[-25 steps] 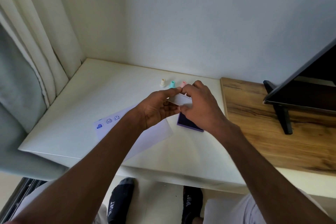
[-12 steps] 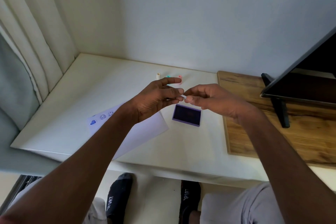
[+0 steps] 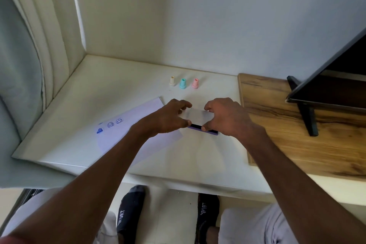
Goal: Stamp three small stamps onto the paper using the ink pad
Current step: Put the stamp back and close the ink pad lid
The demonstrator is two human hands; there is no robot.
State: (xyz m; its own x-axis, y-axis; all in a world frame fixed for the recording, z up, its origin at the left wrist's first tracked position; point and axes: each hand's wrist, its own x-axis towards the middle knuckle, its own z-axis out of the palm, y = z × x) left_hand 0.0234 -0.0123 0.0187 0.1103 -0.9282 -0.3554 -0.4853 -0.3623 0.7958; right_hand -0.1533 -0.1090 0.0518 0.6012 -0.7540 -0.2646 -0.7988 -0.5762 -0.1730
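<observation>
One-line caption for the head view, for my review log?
Both hands hold a clear lid over the ink pad; three stamps stand behind.

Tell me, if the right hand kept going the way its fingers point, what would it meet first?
The right hand points leftward across the clear lid it holds over the ink pad. Going straight on, it would likely meet the left hand, gripping the lid's other end. Depth is hard to judge here.

The word "SPORT" runs in white capitals along each of 2 dark socks, the left sock [image 3: 126, 218] and the right sock [image 3: 205, 214]. No other writing is legible.
</observation>
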